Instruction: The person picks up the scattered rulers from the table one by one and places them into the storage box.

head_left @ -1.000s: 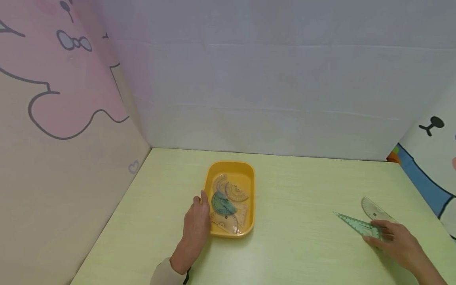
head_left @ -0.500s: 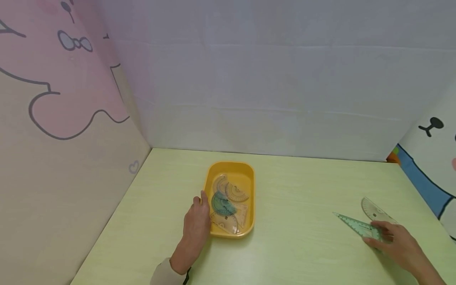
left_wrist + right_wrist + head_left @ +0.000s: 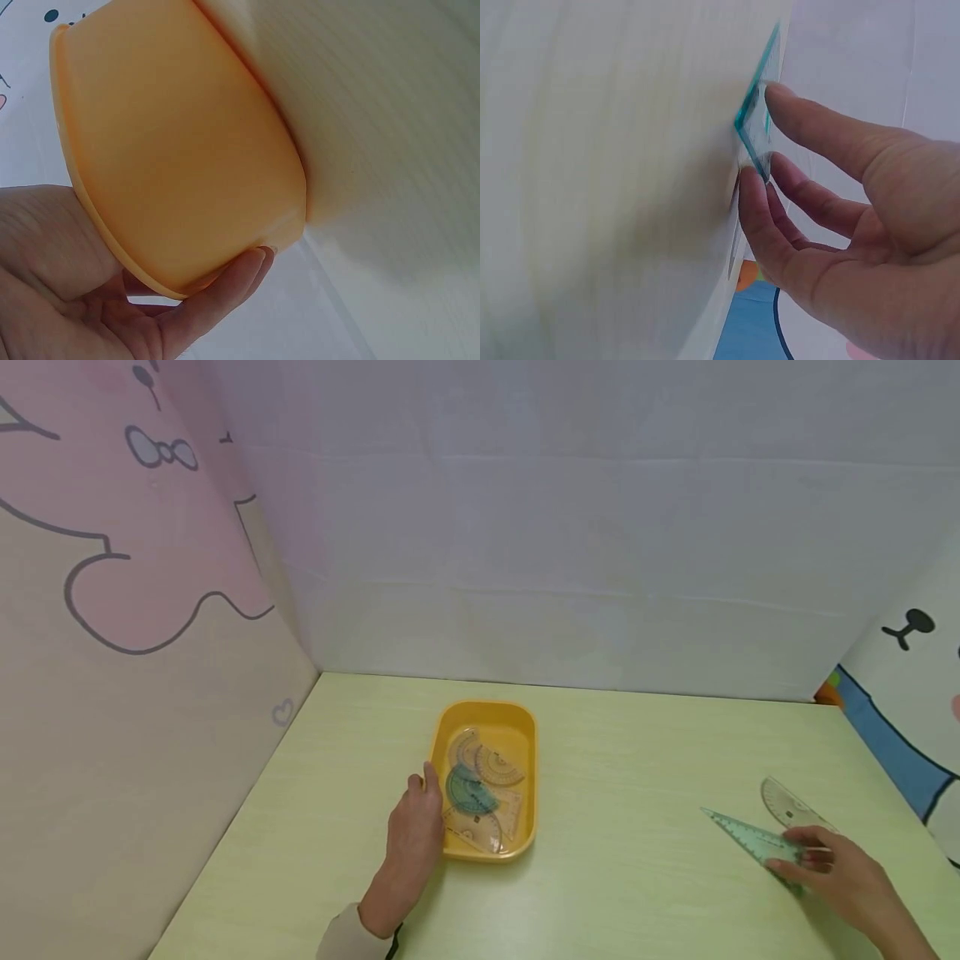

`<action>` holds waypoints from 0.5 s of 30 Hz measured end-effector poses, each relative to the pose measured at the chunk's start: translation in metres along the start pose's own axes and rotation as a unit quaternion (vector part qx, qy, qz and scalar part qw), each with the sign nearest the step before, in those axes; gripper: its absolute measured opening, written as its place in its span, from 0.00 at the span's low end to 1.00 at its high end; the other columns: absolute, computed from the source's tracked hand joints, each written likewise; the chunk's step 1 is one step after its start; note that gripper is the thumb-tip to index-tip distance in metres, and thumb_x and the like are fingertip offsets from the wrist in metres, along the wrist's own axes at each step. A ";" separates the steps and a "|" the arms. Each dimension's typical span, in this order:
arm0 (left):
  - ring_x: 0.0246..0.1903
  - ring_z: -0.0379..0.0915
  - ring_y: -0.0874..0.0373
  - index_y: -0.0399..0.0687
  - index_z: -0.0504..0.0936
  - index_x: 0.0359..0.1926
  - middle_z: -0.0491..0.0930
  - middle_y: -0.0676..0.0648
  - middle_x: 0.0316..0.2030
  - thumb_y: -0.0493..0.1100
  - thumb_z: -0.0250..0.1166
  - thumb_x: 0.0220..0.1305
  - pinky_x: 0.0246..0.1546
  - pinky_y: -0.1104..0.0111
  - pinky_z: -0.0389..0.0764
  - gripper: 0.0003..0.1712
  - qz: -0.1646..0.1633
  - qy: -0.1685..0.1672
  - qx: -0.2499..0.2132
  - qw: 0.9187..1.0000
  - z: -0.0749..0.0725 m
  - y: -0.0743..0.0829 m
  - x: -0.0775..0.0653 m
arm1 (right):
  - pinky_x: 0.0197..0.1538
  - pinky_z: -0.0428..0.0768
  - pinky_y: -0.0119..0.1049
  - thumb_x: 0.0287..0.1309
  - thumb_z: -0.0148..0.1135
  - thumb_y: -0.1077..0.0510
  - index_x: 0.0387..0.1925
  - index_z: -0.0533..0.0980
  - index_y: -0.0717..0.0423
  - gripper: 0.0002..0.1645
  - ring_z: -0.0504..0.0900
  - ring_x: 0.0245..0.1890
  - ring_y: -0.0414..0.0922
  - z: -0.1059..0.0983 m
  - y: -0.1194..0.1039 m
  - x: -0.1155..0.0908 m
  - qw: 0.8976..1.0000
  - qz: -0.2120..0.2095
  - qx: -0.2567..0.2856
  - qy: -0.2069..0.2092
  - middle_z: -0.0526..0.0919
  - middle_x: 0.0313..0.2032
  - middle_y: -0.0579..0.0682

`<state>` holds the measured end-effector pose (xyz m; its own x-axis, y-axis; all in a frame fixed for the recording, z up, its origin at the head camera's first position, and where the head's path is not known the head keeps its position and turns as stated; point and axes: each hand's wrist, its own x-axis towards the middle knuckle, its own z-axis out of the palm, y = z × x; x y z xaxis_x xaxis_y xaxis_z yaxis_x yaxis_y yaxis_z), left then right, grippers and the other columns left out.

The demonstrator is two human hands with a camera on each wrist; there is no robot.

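A yellow plastic tray rests on the table, holding several clear protractors, a blue-green protractor and a clear set square. My left hand grips the tray's left side; in the left wrist view its fingers lie against the outer wall. Far to the right, my right hand pinches a green see-through set square by its wide end, thumb on one side and fingers on the other. The set square is seen nearly edge-on in the right wrist view, close over the tabletop.
A clear protractor lies on the table just beyond my right hand, partly hidden by it. The pale yellow-green table is bounded by a white back wall and cartoon-printed sides.
The green set square tips slightly in my right hand, so more of its near corner shows. My left hand and the tray stay in place.
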<state>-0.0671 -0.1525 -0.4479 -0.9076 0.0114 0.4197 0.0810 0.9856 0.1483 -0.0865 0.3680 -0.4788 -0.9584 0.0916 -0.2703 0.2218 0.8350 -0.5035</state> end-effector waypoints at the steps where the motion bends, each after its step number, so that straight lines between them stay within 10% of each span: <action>1: 0.25 0.79 0.46 0.22 0.75 0.59 0.77 0.32 0.39 0.23 0.74 0.51 0.23 0.60 0.83 0.33 0.000 0.000 0.001 1.000 0.000 0.000 0.000 | 0.46 0.81 0.56 0.50 0.79 0.41 0.58 0.71 0.77 0.50 0.79 0.47 0.68 0.001 0.000 0.000 1.000 0.007 0.008 0.005 0.76 0.53 0.76; 15: 0.26 0.80 0.46 0.22 0.75 0.59 0.77 0.32 0.39 0.23 0.75 0.50 0.23 0.60 0.84 0.33 -0.003 0.001 0.001 1.000 0.001 0.000 0.001 | 0.33 0.78 0.31 0.62 0.72 0.44 0.57 0.75 0.72 0.37 0.82 0.43 0.56 -0.001 0.000 -0.005 0.999 -0.022 0.046 0.013 0.83 0.47 0.65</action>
<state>-0.0682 -0.1523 -0.4487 -0.9068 0.0058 0.4216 0.0758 0.9858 0.1496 -0.0822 0.3678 -0.4768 -0.9717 0.0718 -0.2249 0.1941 0.7852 -0.5881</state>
